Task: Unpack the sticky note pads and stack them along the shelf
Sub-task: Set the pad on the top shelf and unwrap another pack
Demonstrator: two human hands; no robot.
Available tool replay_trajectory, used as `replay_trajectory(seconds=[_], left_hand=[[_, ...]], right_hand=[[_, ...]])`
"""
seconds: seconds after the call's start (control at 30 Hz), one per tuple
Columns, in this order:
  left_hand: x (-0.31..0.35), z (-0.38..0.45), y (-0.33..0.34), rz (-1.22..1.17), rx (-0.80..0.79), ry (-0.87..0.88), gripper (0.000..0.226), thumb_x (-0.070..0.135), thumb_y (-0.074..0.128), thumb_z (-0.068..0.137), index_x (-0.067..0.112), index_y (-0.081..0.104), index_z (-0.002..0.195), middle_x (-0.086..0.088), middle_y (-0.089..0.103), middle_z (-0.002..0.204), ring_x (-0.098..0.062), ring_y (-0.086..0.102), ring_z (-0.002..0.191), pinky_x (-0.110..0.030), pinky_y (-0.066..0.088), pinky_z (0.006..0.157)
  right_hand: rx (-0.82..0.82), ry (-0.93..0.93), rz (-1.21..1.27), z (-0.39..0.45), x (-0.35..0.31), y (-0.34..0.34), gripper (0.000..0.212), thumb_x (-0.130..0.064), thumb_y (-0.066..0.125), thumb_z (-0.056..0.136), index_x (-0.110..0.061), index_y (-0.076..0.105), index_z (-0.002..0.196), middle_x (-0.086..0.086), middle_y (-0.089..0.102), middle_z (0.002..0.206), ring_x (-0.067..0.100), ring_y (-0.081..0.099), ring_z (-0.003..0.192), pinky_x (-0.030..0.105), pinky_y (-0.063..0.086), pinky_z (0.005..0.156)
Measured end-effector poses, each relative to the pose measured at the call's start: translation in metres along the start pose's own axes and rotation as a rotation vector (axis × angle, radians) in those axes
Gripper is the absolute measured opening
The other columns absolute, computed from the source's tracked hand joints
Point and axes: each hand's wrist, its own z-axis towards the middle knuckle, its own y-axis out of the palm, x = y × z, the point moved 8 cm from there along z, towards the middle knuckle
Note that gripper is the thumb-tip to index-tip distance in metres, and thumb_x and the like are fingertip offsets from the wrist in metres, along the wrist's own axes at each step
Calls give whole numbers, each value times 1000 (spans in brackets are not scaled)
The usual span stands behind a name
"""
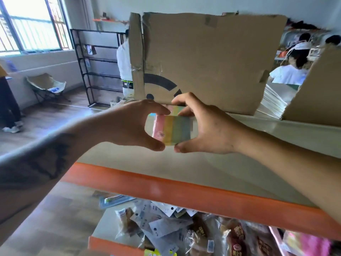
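A sticky note pad (172,130) with pink, yellow, green and blue stripes, in clear wrap, is held above the white shelf board (184,163). My left hand (132,124) pinches its left side between thumb and fingers. My right hand (204,128) grips its right side the same way. Behind it a second striped pad (175,109) shows against the cardboard, partly hidden by my fingers.
A cardboard sheet (212,58) stands upright at the back of the shelf, another cardboard piece (317,93) at the right. The shelf has an orange front rail (184,196). Below lie several packaged goods (175,230). A black rack (99,67) and people are behind.
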Motion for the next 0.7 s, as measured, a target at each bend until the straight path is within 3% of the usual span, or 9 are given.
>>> replay_trajectory(seconds=[0.1, 0.23, 0.37, 0.47, 0.53, 0.6, 0.7], left_hand=[[-34, 4, -7, 10, -23, 7, 78, 55, 87, 63, 40, 56, 134, 22, 55, 128, -7, 50, 119, -32, 40, 106], [-100, 22, -24, -50, -36, -53, 61, 37, 91, 66, 34, 65, 121, 14, 64, 118, -11, 57, 112, -33, 46, 100], [-161, 57, -42, -107, 1, -86, 59, 26, 92, 68, 28, 66, 121, 11, 66, 113, -17, 60, 113, -34, 45, 100], [-190, 86, -39, -149, -38, -97, 63, 21, 92, 68, 30, 65, 123, 8, 67, 117, -21, 63, 113, -35, 50, 97], [-199, 99, -28, -203, -98, -106, 59, 19, 92, 67, 38, 64, 116, 9, 67, 116, -25, 67, 108, -38, 58, 85], [-203, 106, -16, -227, -148, -124, 58, 24, 92, 62, 45, 64, 108, 11, 66, 115, -22, 67, 105, -46, 60, 80], [-209, 113, 2, -197, -211, -100, 62, 52, 82, 41, 49, 66, 101, 16, 64, 112, -12, 63, 104, -55, 59, 84]], right_hand=[[18, 13, -55, 26, -13, 16, 91, -56, 86, 71, -39, 32, 142, -8, 52, 141, 17, 50, 129, 41, 44, 105], [-40, 124, -179, 42, -18, 39, 98, -78, 62, 80, -43, 14, 157, -13, 14, 167, 15, 17, 152, 40, 23, 122], [-248, 250, -188, 39, -16, 76, 95, -91, 36, 79, -51, 2, 158, -22, -10, 169, 6, -5, 156, 37, 5, 127], [-334, 296, -215, 36, -14, 93, 87, -92, 23, 81, -57, -5, 156, -23, -17, 167, 0, -15, 153, 35, -4, 125], [-339, 300, -226, 35, -14, 94, 86, -93, 18, 80, -58, -6, 155, -24, -17, 167, -2, -17, 152, 34, -6, 124], [-343, 303, -239, 34, -14, 94, 87, -94, 14, 79, -59, -7, 155, -25, -18, 167, -3, -19, 151, 33, -7, 123], [-348, 323, -235, 35, -14, 95, 88, -94, 13, 76, -59, -7, 155, -26, -17, 167, -4, -19, 151, 34, -7, 124]])
